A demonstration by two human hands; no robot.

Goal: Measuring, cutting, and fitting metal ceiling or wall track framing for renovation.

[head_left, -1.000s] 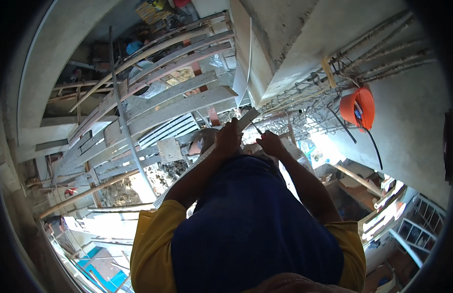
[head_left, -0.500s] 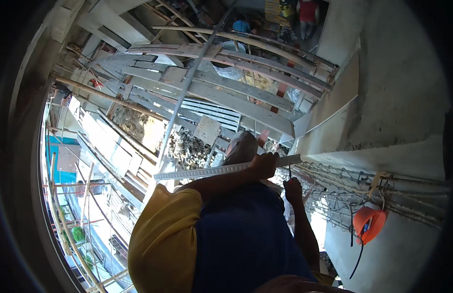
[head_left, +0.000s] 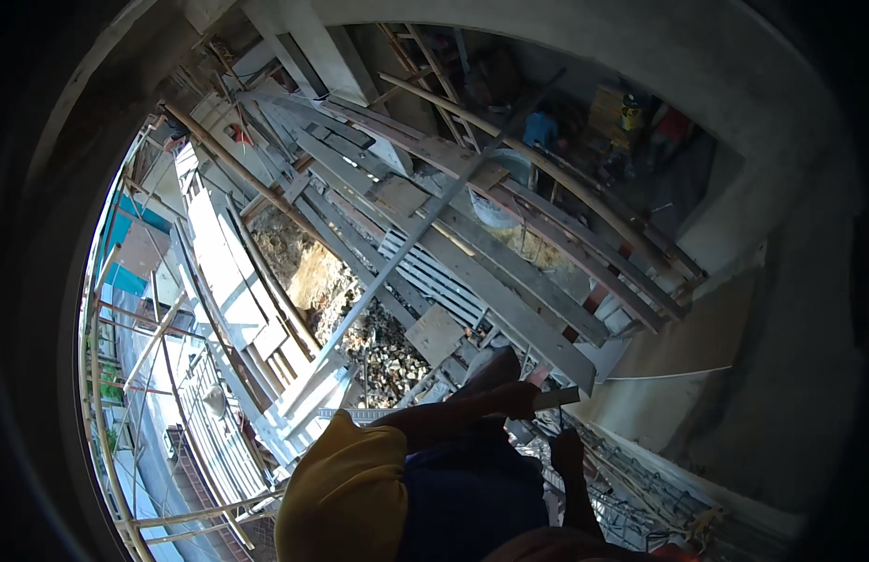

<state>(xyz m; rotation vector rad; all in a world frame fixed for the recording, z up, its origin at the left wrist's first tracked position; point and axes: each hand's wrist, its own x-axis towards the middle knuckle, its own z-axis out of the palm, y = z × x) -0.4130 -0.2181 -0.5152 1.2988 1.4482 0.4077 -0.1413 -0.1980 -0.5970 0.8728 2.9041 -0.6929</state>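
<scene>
Clock: 12 is at the top of the view; bearings run from the thing named.
Left hand: yours (head_left: 521, 400), fingers wrapped around the strip (head_left: 557, 399), a closed grip near one end.
Strip: pale, narrow; a short end shows at 3 o'clock of your left hand, touching it. The rest runs toward 9, partly behind your forearm, its dotted face visible beyond.
Right hand: yours (head_left: 567, 451), between 4 and 5 o'clock of your left, near the strip's short end. Fingers look curled; too dark to tell what, if anything, they hold.
Plank: grey (head_left: 509, 300), its near end at 2 o'clock of your left hand, just beside the strip.
Square board: (head_left: 434, 334), at 10 o'clock of your left hand.
Rebar: (head_left: 631, 478), at 4 o'clock of your right hand.
Pole: (head_left: 388, 267), slanting from 1 to 8 o'clock across the view, over the planks.
Co-worker: red top (head_left: 671, 126), at 2 o'clock from the view's centre, well apart from you.
</scene>
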